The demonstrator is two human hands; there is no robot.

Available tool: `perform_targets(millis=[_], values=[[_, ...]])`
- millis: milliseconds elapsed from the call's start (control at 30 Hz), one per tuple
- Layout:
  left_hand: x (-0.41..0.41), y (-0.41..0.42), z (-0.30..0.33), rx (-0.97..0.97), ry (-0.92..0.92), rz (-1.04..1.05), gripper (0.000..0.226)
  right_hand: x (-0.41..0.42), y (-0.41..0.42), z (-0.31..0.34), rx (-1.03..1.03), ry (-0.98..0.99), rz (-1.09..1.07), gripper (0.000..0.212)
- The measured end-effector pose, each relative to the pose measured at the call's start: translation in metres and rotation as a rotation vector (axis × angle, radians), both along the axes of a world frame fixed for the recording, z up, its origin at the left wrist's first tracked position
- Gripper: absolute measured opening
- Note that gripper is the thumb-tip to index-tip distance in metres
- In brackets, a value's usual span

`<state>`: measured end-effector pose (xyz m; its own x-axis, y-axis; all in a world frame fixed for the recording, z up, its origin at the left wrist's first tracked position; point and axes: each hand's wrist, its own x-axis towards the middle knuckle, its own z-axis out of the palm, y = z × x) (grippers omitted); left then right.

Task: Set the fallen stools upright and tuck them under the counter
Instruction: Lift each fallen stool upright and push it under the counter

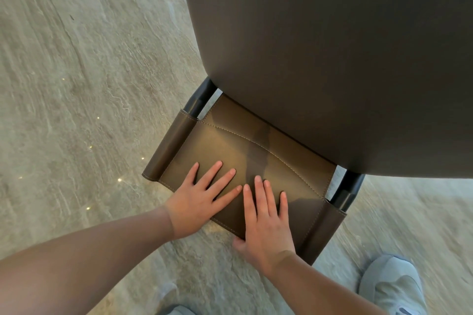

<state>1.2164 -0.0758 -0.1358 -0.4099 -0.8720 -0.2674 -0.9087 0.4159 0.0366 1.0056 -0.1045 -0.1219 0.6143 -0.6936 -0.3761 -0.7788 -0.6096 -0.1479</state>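
A stool with a brown leather backrest point(256, 143) and black metal posts stands upright below me, most of it hidden beneath the dark grey counter top point(332, 46). My left hand point(202, 199) lies flat on the backrest with fingers spread. My right hand point(266, 222) lies flat beside it, fingers on the leather and thumb hooked under the near edge. The seat and legs are hidden.
Grey stone floor point(76, 84) stretches to the left and around the stool. My two light grey shoes point(394, 286) show at the bottom edge, one on each side of my right forearm.
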Motion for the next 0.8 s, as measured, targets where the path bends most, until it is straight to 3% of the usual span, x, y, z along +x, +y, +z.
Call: perform_targets(millis=[433,800], values=[[0.004,-0.006,0.02,0.117,-0.045,-0.097,0.102,-0.016,0.011,0.007,0.128,0.127,-0.06,0.109],[0.017,-0.012,0.06,0.03,-0.098,-0.163,0.109,-0.014,0.0,0.047,0.135,0.048,0.055,0.106]])
